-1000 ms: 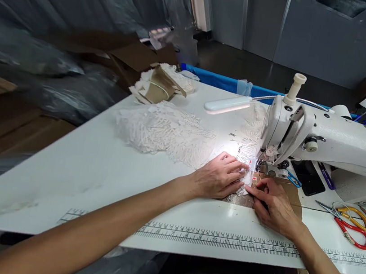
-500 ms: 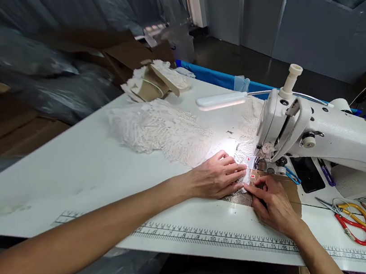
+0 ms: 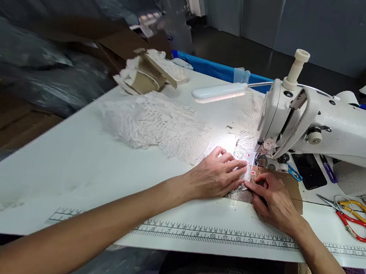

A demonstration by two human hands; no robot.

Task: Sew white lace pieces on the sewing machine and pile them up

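Note:
White lace (image 3: 243, 175) runs under the presser foot of the white sewing machine (image 3: 308, 118), and red marks show near the needle. Lying flat on the lace, just left of the foot, is my left hand (image 3: 220, 174), its fingers stretched toward the right. My right hand (image 3: 271, 197) rests on the shiny brown plate (image 3: 289, 188) in front of the machine. Its index fingertip touches the lace edge, the thumb stands apart below, and the other fingers are bent. Under my left fingers part of the lace is hidden. A larger heap of white lace (image 3: 161, 122) spreads out to the left.
A lit lamp (image 3: 219, 92) hangs over the sewing spot. Right of my hands are a black phone (image 3: 309, 170), red-handled scissors (image 3: 356, 227) and a yellow-handled pair (image 3: 359, 211). A cardboard piece with lace (image 3: 147, 75) lies at the back. A printed ruler (image 3: 190, 233) follows the front edge.
The camera view has shifted slightly, so the machine and table sit a little differently in the picture. Both hands keep nearly the same place and pose on the lace.

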